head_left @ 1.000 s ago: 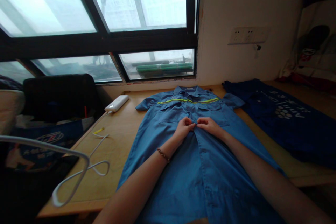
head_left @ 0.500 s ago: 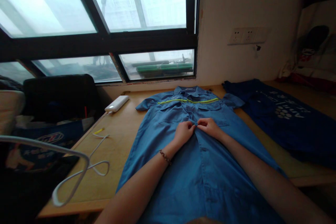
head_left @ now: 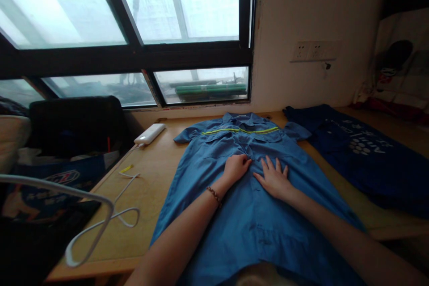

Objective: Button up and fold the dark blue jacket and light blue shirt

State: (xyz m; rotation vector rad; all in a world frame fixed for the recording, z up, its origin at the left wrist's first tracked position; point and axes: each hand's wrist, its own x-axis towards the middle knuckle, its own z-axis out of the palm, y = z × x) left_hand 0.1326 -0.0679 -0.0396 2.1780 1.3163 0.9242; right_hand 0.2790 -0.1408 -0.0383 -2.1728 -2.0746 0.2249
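A blue work shirt point(head_left: 214, 196) with a yellow-green reflective stripe lies face up on the wooden table point(head_left: 147, 196), collar toward the window. My left hand point(head_left: 236, 167), with a bead bracelet at its wrist, rests on the shirt's front at chest height with its fingers curled at the placket. My right hand point(head_left: 274, 178) lies flat on the shirt just right of the placket, fingers spread and holding nothing.
A dark blue printed garment point(head_left: 365, 156) lies to the right on the table. At the left are a white power bank point(head_left: 149, 133) with its white cable point(head_left: 125, 196), a white hanger point(head_left: 77, 214) and a dark bag point(head_left: 75, 123). Window and wall sockets point(head_left: 313, 50) stand behind.
My right hand has let go of the placket, moved a little toward me and spread flat on the shirt. My left hand stays at the placket. The view tilted slightly.
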